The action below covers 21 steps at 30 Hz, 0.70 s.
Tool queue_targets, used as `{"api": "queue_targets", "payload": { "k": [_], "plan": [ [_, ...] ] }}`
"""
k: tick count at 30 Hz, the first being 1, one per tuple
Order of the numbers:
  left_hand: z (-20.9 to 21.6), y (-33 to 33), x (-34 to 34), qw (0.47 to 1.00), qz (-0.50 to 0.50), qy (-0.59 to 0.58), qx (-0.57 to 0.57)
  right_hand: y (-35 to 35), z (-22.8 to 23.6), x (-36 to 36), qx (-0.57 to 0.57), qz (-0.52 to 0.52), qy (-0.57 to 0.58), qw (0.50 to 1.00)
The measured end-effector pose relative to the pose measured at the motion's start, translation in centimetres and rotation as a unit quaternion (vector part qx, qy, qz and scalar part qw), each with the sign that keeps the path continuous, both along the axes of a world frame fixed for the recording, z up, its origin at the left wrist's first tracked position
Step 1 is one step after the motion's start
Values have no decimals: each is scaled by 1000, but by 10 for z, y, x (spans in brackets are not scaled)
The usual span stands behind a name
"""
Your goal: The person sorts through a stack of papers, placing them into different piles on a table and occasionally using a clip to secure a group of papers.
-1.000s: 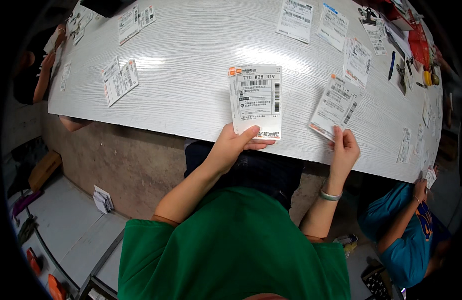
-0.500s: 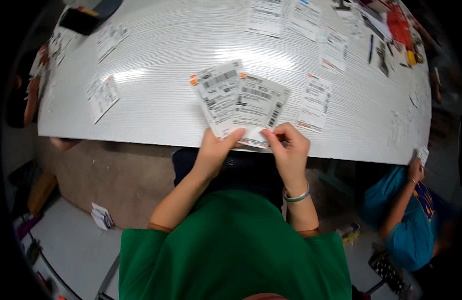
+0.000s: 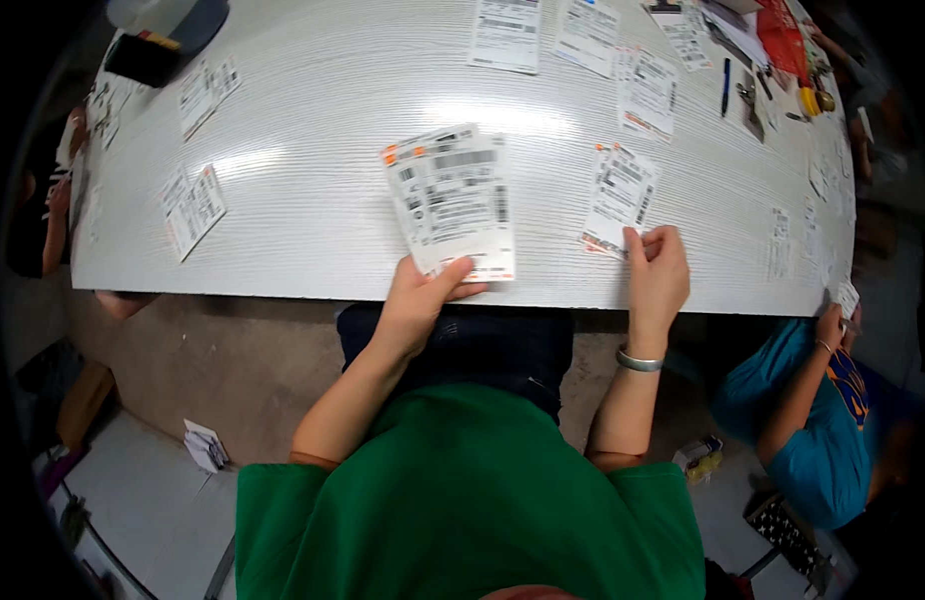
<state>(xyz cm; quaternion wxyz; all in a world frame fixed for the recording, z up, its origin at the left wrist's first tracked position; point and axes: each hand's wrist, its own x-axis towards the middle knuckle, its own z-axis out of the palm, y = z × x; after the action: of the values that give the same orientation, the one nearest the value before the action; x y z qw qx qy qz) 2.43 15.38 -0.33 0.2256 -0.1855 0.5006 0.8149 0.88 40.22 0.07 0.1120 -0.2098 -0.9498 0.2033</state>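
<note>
My left hand (image 3: 423, 300) is closed around a small overlapping stack of white shipping labels (image 3: 473, 215), gripped near their lower edge with the thumb on top. They carry black print, barcodes and orange marks, and are raised near the table's front edge. To the right, my right hand (image 3: 660, 272) pinches the lower right corner of a similar shipping label (image 3: 623, 190). That label lies at or just over the table, overlapping another one whose edge shows at its left. A silver bracelet is on my right wrist.
More printed labels (image 3: 195, 210) lie at the left, with others (image 3: 505, 35) along the far side of the white table (image 3: 323, 200). A pen (image 3: 726, 88), a clip and a red bag (image 3: 780, 40) sit far right. Other people are seated at both ends; one wears blue (image 3: 803, 430).
My right hand has moved right, away from the labels in my left hand, bringing a label over the one lying there. The labels in my left hand now overlap more closely.
</note>
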Motion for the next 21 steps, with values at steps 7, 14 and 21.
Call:
{"api": "queue_targets", "payload": {
  "k": [7, 14, 21],
  "plan": [
    [-1, 6, 0, 997, -52, 41, -30, -72, 15, 17, -369, 166, 35, 914],
    [15, 10, -9, 998, -10, -18, 56, -2, 0, 5, -132, 30, 33, 990],
    [7, 19, -4, 997, -46, 55, -27, -41, 13, 9, -271, 135, 15, 953]
  ]
}}
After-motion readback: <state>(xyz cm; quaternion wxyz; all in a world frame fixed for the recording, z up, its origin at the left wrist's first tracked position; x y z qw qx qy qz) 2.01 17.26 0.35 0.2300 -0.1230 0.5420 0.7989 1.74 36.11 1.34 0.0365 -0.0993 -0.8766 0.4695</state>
